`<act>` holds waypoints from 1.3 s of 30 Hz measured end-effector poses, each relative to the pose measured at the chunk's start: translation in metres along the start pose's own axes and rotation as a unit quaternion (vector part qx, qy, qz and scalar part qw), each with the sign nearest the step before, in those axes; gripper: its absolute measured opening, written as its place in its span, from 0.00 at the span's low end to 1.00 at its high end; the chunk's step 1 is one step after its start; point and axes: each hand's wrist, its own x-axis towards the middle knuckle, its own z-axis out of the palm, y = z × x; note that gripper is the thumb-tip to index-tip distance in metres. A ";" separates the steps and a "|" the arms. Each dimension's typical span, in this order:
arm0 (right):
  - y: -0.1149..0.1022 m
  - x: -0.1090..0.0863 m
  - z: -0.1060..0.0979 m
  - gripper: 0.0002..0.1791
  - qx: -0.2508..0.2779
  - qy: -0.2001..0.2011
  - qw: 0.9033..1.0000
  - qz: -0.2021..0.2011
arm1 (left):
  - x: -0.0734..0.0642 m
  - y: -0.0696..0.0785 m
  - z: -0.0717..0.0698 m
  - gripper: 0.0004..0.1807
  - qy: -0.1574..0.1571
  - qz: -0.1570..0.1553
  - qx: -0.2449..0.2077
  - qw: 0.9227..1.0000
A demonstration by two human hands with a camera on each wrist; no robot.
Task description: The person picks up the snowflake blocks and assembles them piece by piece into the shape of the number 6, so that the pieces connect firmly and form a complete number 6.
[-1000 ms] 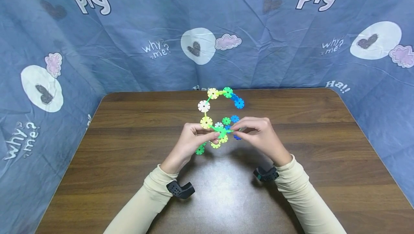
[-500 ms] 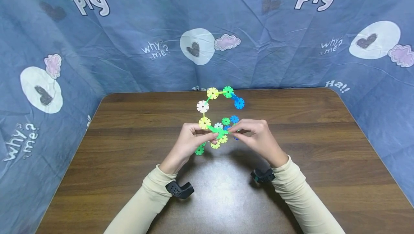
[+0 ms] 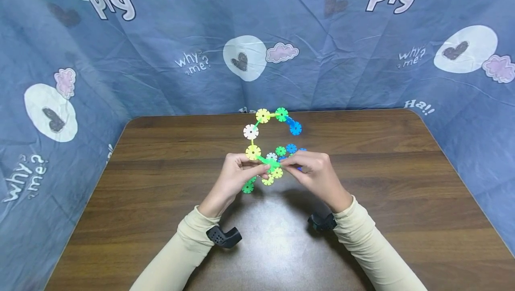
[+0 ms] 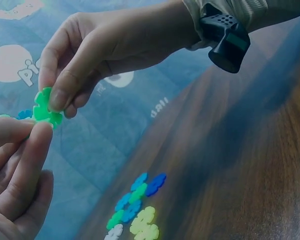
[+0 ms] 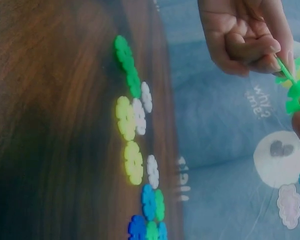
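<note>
A curved chain of slotted flower-shaped plastic discs (image 3: 251, 132), in yellow, white, green and blue, is held above the table. My left hand (image 3: 236, 175) pinches a green disc at its near end between thumb and fingers. Opposite it, my right hand (image 3: 315, 172) pinches another green disc (image 4: 47, 107), which meets the left hand's disc edge to edge. Fingertips hide much of the joint, so how deep the slots sit cannot be told. In the right wrist view, the left hand's green disc (image 5: 286, 71) appears edge-on.
Loose discs lie on the wooden table (image 3: 161, 183) below the hands: yellow ones (image 5: 133, 162), white ones (image 5: 139, 116), green ones (image 5: 124, 52) and blue ones (image 4: 155, 184). A printed blue cloth (image 3: 161, 36) hangs behind the table's far edge.
My right hand has shifted left, closer to the left hand, bringing its green disc against the chain's end. The chain has drifted slightly left; the left hand is nearly still.
</note>
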 end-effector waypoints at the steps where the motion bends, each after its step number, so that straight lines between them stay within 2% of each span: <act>1: 0.000 0.000 0.000 0.12 -0.001 0.001 1.000 0.002 | 0.000 -0.001 0.000 0.11 0.000 0.000 -0.001 1.000; 16: 0.005 0.001 -0.003 0.14 0.036 -0.010 0.998 0.041 | 0.001 0.003 0.001 0.10 0.010 0.010 -0.010 1.000; 19: 0.011 0.000 -0.007 0.13 0.031 -0.014 0.997 0.066 | 0.001 0.003 0.001 0.11 0.014 0.012 -0.014 1.000; 21: 0.017 -0.001 -0.011 0.12 0.014 -0.025 0.995 0.099 | 0.001 0.003 0.001 0.11 0.017 0.014 -0.014 1.000; 24: 0.029 -0.003 -0.016 0.09 -0.028 -0.058 0.983 0.174 | 0.001 0.003 0.000 0.11 0.020 0.013 -0.013 1.000; 27: 0.042 -0.006 -0.019 0.09 -0.071 -0.105 0.957 0.262 | 0.000 0.003 -0.001 0.10 0.020 0.011 -0.015 1.000; 30: 0.053 -0.006 -0.019 0.13 -0.095 -0.136 0.931 0.325 | 0.000 0.003 -0.001 0.10 0.018 0.012 -0.020 1.000; 32: 0.059 -0.006 -0.018 0.15 -0.111 -0.141 0.921 0.346 | 0.001 0.003 -0.001 0.10 0.016 0.013 -0.022 1.000; 39: 0.075 -0.008 -0.014 0.16 -0.134 -0.155 0.903 0.378 | 0.001 0.002 -0.001 0.11 0.014 0.013 -0.020 1.000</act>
